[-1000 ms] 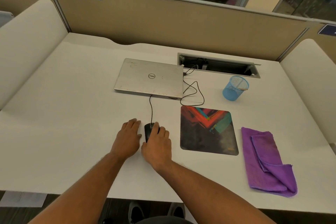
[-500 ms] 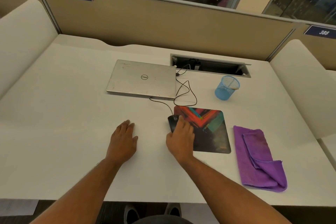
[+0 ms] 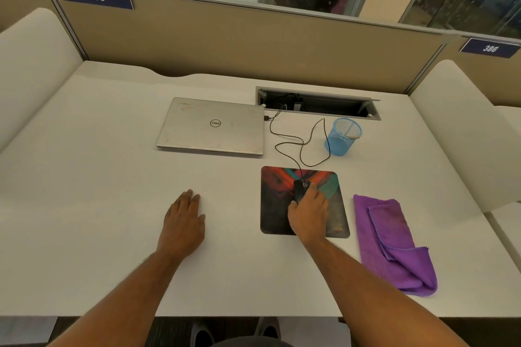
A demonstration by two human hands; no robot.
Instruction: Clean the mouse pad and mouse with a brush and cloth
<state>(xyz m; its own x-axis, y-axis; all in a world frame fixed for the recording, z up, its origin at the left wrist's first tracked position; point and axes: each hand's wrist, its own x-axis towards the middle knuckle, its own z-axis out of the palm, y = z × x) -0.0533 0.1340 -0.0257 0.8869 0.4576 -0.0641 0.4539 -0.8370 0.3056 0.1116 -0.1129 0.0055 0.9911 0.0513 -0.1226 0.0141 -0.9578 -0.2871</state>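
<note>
A black wired mouse (image 3: 299,190) sits on the colourful mouse pad (image 3: 275,200) in the middle right of the white desk. My right hand (image 3: 310,213) lies over the mouse and grips it, hiding most of its body. My left hand (image 3: 183,220) rests flat on the bare desk to the left, fingers straight. A folded purple cloth (image 3: 392,242) lies right of the pad. In the blue mesh cup (image 3: 342,136) behind the pad, a pale handle, perhaps the brush, shows at the rim.
A shut silver laptop (image 3: 212,127) lies behind my left hand, with the mouse cable (image 3: 296,141) looping from it to the pad. An open cable slot (image 3: 318,105) is set in the desk at the back. Beige partitions (image 3: 239,42) wall the desk.
My right hand has slid the mouse rightward from the bare desk onto the middle of the pad. My left hand has stayed flat on the desk.
</note>
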